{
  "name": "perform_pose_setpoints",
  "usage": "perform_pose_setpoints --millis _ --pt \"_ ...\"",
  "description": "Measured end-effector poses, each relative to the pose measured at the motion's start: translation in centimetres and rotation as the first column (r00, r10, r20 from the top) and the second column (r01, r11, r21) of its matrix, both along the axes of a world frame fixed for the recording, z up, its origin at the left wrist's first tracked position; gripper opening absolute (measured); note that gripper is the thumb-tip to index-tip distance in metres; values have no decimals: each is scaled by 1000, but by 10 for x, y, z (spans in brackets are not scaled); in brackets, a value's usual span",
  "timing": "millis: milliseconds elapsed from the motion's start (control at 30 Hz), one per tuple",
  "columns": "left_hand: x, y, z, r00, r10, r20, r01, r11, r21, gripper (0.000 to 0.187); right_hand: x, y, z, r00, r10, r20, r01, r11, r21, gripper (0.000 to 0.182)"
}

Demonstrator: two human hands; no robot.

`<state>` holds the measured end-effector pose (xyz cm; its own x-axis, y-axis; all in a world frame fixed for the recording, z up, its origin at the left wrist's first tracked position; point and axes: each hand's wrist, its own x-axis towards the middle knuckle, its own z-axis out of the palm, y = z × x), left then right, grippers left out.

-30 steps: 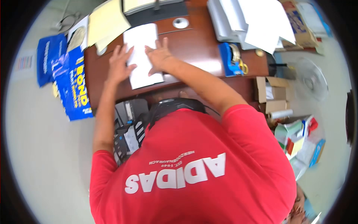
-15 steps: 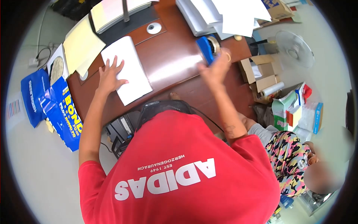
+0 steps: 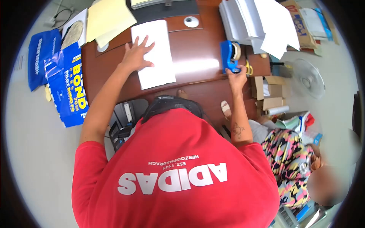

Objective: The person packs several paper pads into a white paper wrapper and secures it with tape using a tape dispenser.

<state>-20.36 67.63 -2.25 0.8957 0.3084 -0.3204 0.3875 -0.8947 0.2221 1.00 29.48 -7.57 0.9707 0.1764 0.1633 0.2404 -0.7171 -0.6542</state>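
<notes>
Head view: clock directions are read in this view, 12 o'clock at its top edge. The left hand (image 3: 137, 55) is palm down with its fingers spread, grasping nothing, and bears on the white paper (image 3: 160, 49), which lies lengthwise on the brown worktop (image 3: 190, 49). The right hand (image 3: 236, 78) grasps the near end of the blue tape dispenser (image 3: 226, 55), its thumb and fingers set about that end. The dispenser (a roll of tape (image 3: 236, 51) is seated in it) stands on the worktop at 3 o'clock from the white paper, near the front edge.

At 4 o'clock from the dispenser, just beside the right hand, is a yellow handle (image 3: 249, 68). A stack of white sheets (image 3: 238, 19) lies at 1 o'clock from the dispenser. From the white paper, a white disc (image 3: 191, 21) is at 1 to 2 o'clock and yellow sheets (image 3: 108, 18) are at 10 o'clock. The blue printed packaging (image 3: 68, 93) is beside the worktop, between 8 and 9 o'clock. Well apart from the dispenser, another person in a patterned garment (image 3: 289, 163) is at 5 o'clock.
</notes>
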Motion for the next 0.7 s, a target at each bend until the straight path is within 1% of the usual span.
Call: perform_pose_setpoints --millis 33,67,100,133,167,233,267,300,367,400,467,533,633,700 --pt "-1 -2 0 1000 7 -19 -7 1000 16 101 4 -8 0 999 45 13 -45 999 21 47" --pt "-2 -2 -1 1000 3 -12 -3 1000 21 102 12 -13 1 982 41 -183 -6 982 190 40" --pt "-1 -4 -1 1000 -11 1 11 1000 14 102 19 -20 -1 927 76 -367 62 935 350 34" --pt "-1 -5 -1 1000 -6 -12 7 1000 13 102 24 -20 13 799 85 -595 255 849 463 22" --pt "-2 -5 1 1000 0 -25 1 1000 16 102 26 -19 27 806 77 -587 257 847 465 22" --pt "-5 -8 4 1000 -9 -14 9 1000 23 102 39 -25 33 611 82 -788 405 823 399 17" --pt "-8 -13 7 1000 -11 -13 11 1000 23 102 42 -32 33 612 86 -786 373 845 383 17" --pt "-10 -16 10 1000 -11 -13 11 1000 22 102 37 -36 39 618 81 -782 377 842 385 17" --pt "-15 -22 14 1000 -22 1 22 999 31 102 30 -43 51 619 80 -781 422 805 417 18" --pt "-19 -26 15 1000 -24 7 23 999 38 102 17 -47 63 640 92 -763 434 775 458 19" --pt "-26 -31 17 999 -38 17 37 998 44 102 -5 -65 67 672 85 -735 422 773 474 19" --pt "-22 -32 14 999 -37 4 37 998 50 102 -14 -77 52 685 87 -723 408 776 480 20" --pt "-14 -23 9 1000 -12 -23 14 998 57 102 -13 -79 23 681 143 -718 372 777 508 18" --pt "-11 -21 9 1000 -15 -24 16 998 55 102 -15 -76 3 743 26 -669 388 798 462 9"
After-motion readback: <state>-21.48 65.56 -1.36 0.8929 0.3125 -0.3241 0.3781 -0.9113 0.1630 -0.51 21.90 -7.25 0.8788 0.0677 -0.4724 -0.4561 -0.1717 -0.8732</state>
